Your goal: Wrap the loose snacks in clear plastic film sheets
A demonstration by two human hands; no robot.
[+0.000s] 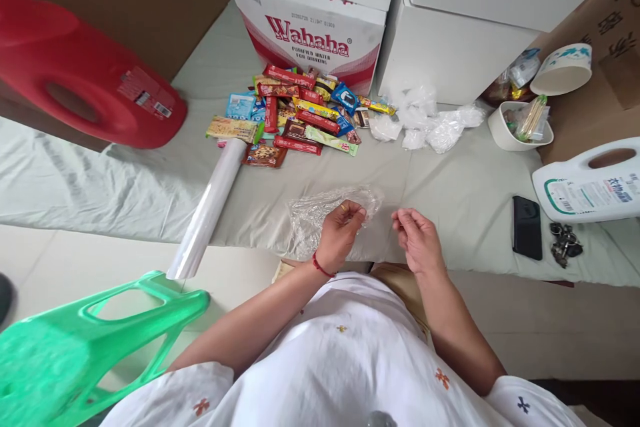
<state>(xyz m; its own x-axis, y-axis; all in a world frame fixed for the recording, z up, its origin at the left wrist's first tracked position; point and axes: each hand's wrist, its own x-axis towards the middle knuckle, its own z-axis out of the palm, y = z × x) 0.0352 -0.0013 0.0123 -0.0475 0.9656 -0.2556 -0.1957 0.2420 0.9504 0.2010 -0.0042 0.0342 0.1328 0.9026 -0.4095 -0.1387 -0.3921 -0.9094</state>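
My left hand pinches the edge of a clear plastic bag that lies crumpled on the pale cloth in front of me. A red string circles that wrist. My right hand hovers just right of the bag, fingers curled together in a pinch; whether they grip a bit of the clear plastic I cannot make out. Beyond the bag lies a pile of wrapped snacks and candy bars. A roll of clear film lies slanted to the left.
A Wahaha carton and white boxes stand behind the snacks. Crumpled clear bags, a white bowl, a white detergent jug, a black phone and keys are right. Left are a red jug and green stool.
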